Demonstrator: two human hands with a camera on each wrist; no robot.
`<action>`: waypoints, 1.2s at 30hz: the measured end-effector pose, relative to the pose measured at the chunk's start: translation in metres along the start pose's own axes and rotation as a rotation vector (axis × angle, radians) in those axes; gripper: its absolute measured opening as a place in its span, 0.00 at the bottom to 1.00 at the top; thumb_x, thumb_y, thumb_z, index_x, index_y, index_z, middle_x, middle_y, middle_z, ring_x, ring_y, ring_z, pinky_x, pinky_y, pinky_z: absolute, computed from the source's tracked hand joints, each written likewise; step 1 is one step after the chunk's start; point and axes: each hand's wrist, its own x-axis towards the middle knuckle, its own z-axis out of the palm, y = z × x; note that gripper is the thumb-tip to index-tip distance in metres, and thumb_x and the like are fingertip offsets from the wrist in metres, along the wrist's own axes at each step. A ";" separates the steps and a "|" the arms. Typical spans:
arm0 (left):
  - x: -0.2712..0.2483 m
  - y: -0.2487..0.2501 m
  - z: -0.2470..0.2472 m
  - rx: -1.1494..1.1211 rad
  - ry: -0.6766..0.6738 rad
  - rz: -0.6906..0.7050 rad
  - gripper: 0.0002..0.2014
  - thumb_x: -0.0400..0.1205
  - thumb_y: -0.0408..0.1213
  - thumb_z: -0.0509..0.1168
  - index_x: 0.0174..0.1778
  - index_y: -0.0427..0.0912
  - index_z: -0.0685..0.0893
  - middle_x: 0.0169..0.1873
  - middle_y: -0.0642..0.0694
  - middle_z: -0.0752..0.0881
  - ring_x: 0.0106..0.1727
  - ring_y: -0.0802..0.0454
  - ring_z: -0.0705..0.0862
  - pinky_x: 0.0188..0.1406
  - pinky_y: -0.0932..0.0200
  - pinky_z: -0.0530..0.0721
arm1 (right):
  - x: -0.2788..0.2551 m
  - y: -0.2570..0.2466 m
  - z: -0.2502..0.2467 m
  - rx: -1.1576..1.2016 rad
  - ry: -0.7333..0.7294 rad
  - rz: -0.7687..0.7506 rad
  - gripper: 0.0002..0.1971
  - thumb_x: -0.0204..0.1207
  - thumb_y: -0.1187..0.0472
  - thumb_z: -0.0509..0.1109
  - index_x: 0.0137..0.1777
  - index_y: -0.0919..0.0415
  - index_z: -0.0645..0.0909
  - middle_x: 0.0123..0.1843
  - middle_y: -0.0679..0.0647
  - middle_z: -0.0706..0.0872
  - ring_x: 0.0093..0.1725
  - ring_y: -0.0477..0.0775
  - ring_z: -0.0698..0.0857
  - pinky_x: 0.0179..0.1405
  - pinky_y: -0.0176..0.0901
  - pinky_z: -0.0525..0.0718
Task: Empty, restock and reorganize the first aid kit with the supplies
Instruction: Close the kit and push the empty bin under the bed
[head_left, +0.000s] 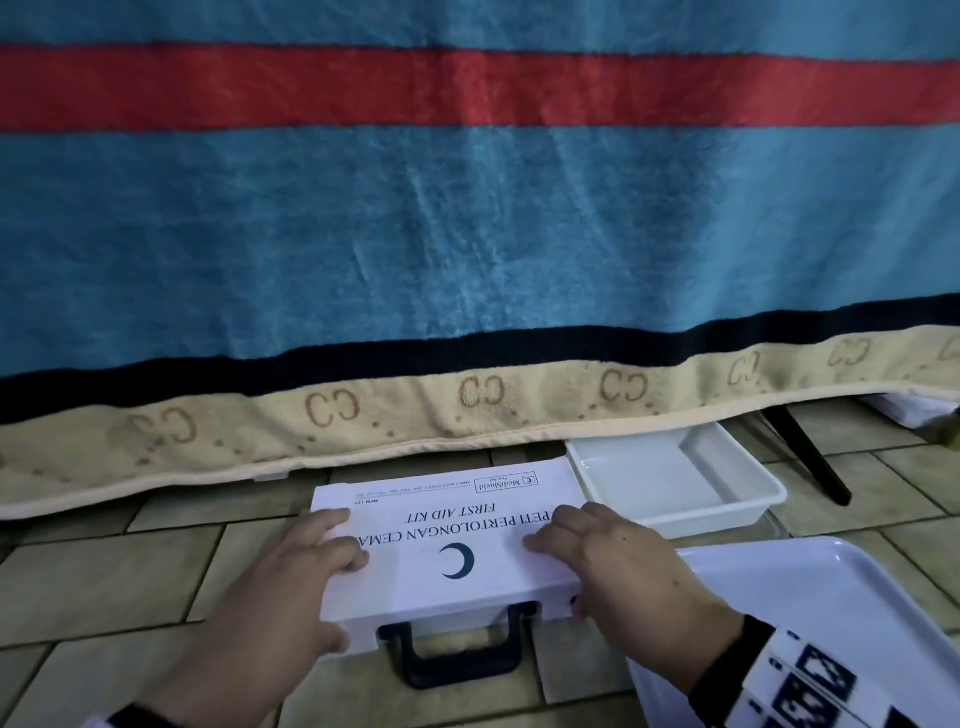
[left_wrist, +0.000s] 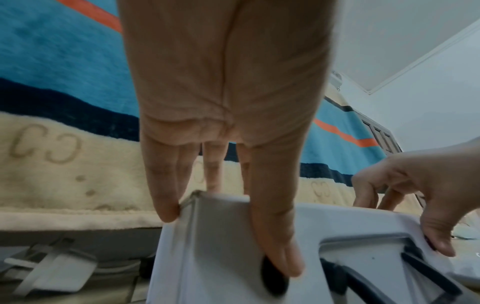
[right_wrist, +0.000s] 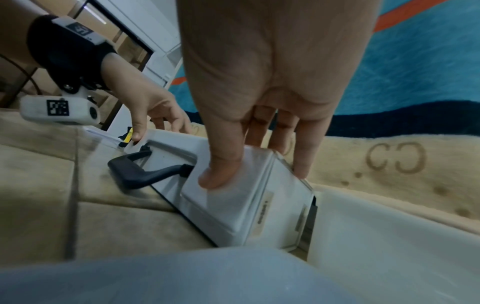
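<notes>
The white first aid kit (head_left: 457, 519) lies closed on the tiled floor, its dark handle (head_left: 457, 657) pointing toward me. My left hand (head_left: 311, 569) holds its left front corner, fingers on the lid and thumb down the front face. My right hand (head_left: 608, 558) holds the right front corner the same way. In the left wrist view the left hand (left_wrist: 228, 102) has its thumb on a dark latch on the kit (left_wrist: 221, 236). The right wrist view shows the right hand (right_wrist: 272, 82) with its thumb pressed on the kit's (right_wrist: 233, 209) front beside the handle (right_wrist: 140, 170).
A small white tray (head_left: 737, 467) stands just right of the kit. A larger white tray (head_left: 831, 597) lies at the lower right. A blue, red and beige striped towel (head_left: 467, 234) hangs close behind the kit. A black leg (head_left: 810, 457) slants down at the right.
</notes>
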 end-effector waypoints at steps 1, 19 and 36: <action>0.001 -0.002 0.001 0.026 -0.007 0.029 0.29 0.69 0.45 0.76 0.53 0.70 0.64 0.72 0.74 0.56 0.74 0.68 0.62 0.62 0.75 0.63 | 0.001 -0.002 -0.001 -0.028 0.009 -0.012 0.40 0.28 0.60 0.82 0.47 0.42 0.78 0.40 0.37 0.81 0.35 0.43 0.83 0.22 0.29 0.79; 0.011 0.040 -0.006 0.093 -0.006 0.104 0.21 0.54 0.74 0.55 0.38 0.71 0.65 0.63 0.73 0.70 0.69 0.68 0.69 0.63 0.61 0.71 | -0.034 0.046 -0.032 0.320 -0.062 0.118 0.21 0.72 0.56 0.73 0.65 0.44 0.77 0.67 0.38 0.76 0.66 0.39 0.76 0.64 0.32 0.74; 0.114 0.234 0.096 0.136 -0.048 0.166 0.15 0.47 0.43 0.80 0.26 0.60 0.84 0.33 0.66 0.82 0.36 0.68 0.84 0.38 0.56 0.88 | -0.069 0.265 -0.002 -0.214 -0.335 0.036 0.22 0.38 0.55 0.83 0.33 0.41 0.80 0.30 0.37 0.82 0.30 0.37 0.83 0.26 0.29 0.71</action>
